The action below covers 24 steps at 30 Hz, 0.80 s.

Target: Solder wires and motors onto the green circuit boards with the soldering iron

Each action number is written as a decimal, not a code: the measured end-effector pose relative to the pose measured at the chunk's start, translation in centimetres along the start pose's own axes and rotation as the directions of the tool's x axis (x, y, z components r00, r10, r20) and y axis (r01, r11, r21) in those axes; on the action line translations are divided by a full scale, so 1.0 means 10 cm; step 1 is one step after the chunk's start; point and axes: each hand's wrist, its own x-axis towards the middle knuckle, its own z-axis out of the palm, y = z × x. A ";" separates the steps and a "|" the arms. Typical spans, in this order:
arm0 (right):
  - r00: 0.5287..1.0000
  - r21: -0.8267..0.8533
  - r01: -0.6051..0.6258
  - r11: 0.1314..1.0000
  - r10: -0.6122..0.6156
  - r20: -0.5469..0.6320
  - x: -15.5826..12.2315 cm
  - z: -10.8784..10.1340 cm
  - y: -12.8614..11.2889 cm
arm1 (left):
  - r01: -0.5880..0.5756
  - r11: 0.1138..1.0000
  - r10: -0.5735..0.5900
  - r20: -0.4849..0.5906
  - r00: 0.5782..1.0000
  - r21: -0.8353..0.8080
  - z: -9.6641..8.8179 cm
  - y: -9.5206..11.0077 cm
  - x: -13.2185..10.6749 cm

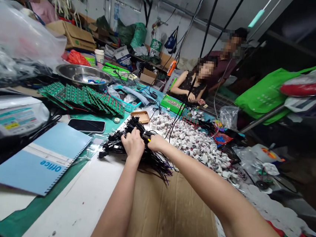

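Observation:
A thick bundle of black cables point(153, 163) lies across the white board and the brown cardboard, its plug ends to the left and its loose wire ends to the right. My left hand point(133, 143) presses on the bundle from above, fingers curled round some of the cables. Close beside it, my right hand point(157, 144) is closed on a small yellow-handled tool point(149, 140). Only a bit of yellow shows at the fingers, so its exact kind is hidden. Both hands are at the middle of the bundle.
A big heap of small white parts point(189, 140) spreads right of the cables. To the left lie a phone point(87, 126), a blue notebook point(39, 155), and green circuit boards point(78, 98) before a metal bowl point(67, 70). Two people are across the table, another at far left.

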 end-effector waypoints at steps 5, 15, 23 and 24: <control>0.997 0.006 0.046 0.999 -0.046 -0.056 -0.21 0.00 0.05 | -0.005 1.000 0.005 -0.010 1.000 -0.007 0.02 -0.01 0.00; 0.996 0.398 0.090 0.913 -0.090 -0.018 -0.02 0.02 0.21 | -0.006 0.997 0.006 -0.006 1.000 0.083 0.06 -0.04 0.01; 0.992 0.692 0.069 0.719 -0.123 0.029 0.11 0.24 0.37 | 0.018 0.996 -0.019 0.003 1.000 0.089 0.04 0.03 0.13; 0.992 0.711 0.072 0.699 -0.126 0.024 0.13 0.26 0.39 | 0.029 0.997 -0.030 0.014 0.999 0.077 0.04 0.04 0.16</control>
